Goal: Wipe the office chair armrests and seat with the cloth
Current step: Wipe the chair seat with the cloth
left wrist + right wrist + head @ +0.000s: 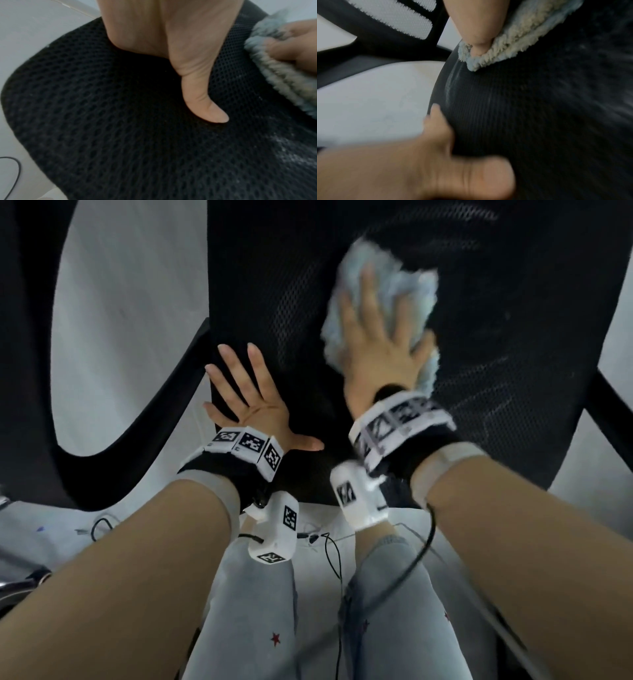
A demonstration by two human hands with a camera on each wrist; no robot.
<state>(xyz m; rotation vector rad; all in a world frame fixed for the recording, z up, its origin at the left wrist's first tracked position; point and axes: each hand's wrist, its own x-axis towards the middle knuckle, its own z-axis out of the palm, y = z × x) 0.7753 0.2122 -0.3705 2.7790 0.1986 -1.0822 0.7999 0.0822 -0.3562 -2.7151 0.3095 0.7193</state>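
While two bare forearms reach out over jeans (pixel 253 604) and a loose cable (pixel 337 563) on the pale floor (pixel 113 337), the left hand (pixel 250 402) lies flat with fingers spread on the near left edge of the black mesh seat (pixel 513 344), holding nothing. Just beyond it and to the right, the right hand (pixel 376 337) presses the fluffy pale-blue cloth (pixel 407 289) onto the seat, fingers spread straight over it. An armrest (pixel 30 371) curves past on the left.
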